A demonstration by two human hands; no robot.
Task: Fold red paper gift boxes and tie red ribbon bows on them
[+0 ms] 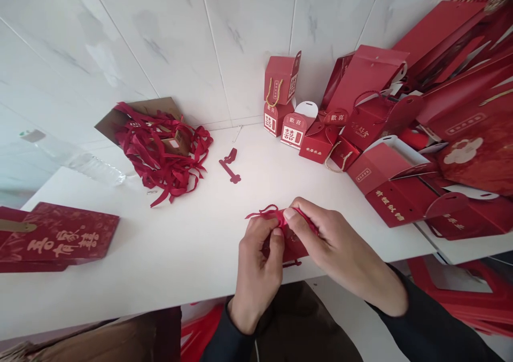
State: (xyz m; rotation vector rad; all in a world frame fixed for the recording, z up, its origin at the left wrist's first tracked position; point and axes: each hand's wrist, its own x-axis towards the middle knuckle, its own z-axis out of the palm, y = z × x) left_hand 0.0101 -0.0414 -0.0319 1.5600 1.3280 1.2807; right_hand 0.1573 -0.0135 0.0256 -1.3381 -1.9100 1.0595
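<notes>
Both of my hands meet over a small red box (295,248) at the table's front edge, partly hidden beneath them. My left hand (262,257) pinches a bright red ribbon (284,218) between thumb and forefinger. From the other side my right hand (320,231) is closed on the same ribbon, thumb pressed against its fingers. A thin red cord end (267,209) curls out behind the left fingers. Whether the ribbon is knotted is hidden by the fingertips.
A cardboard box (160,106) overflows with red ribbons (168,164) at back left. A dark red tag (230,169) lies mid-table. Several red gift boxes (294,129) and bags crowd the right. A red gift bag (74,233) lies left, near a clear plastic bottle (98,168).
</notes>
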